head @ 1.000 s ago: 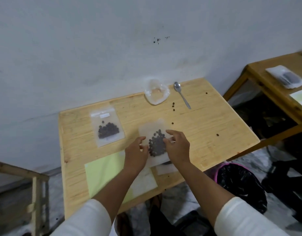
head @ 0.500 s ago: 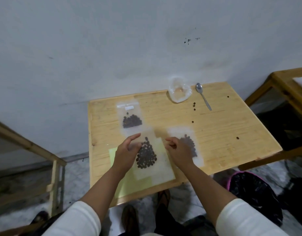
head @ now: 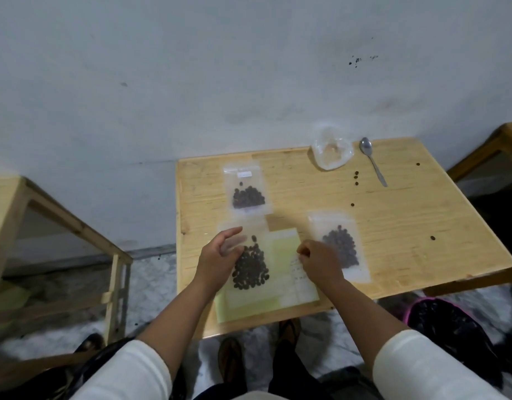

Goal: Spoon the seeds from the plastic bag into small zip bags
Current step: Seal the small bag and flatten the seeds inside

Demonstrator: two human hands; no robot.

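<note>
Far edge: plastic bag (head: 331, 153) lying beside the spoon (head: 372, 160), spoon to its right.
Worktop (head: 407, 226) middle: three zip bags lying flat.
Near edge: paper sheets (head: 278, 295) sitting under one bag.
Loose seeds (head: 356, 178): apparently lying left of the spoon.

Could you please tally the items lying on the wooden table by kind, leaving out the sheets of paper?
Small zip bags holding seeds: 3 (far left, under the left hand, beside the right hand)
Larger clear plastic bag: 1
Spoon: 1
Loose seeds on the table: 6 that I can make out
Total: 11
</note>
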